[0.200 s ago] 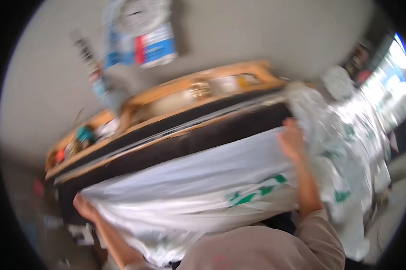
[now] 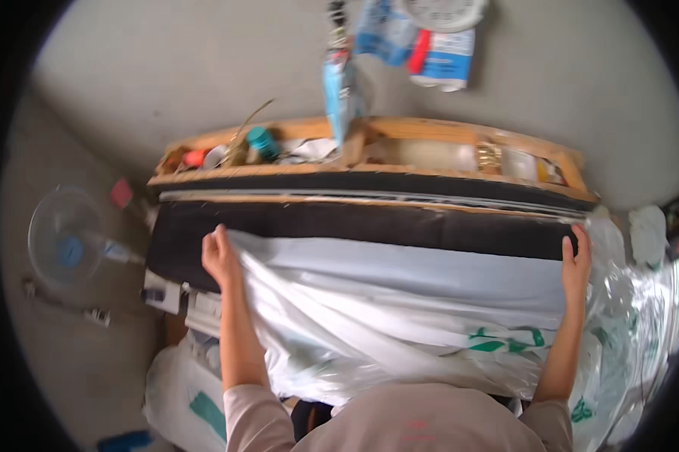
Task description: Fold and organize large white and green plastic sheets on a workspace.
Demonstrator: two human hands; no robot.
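A large white plastic bag (image 2: 384, 294) with green print is spread across a black-topped bench (image 2: 339, 222), its far edge nearly straight and its near part falling in folds toward my body. At the bag's far left corner, my left hand (image 2: 221, 260) is closed, fingers pinched on the plastic. My right hand (image 2: 577, 260) lies at the far right corner, against the bag's edge, with thumb and fingers apart. Beyond both hands a pale metal strip (image 2: 377, 202) runs along the bench.
Behind the strip stands a wooden tray (image 2: 422, 126) holding a teal spool-like item (image 2: 262, 142), a gold coil (image 2: 489, 158) and small things. Clear plastic (image 2: 618, 301) heaps at the right, and more white plastic (image 2: 181, 384) lies lower left. A transparent round container (image 2: 67, 233) is at far left.
The view has swung left and levelled, so the bench now sits straighter. Both hands remain at the bag's far corners; the right hand's thumb now shows apart from its fingers.
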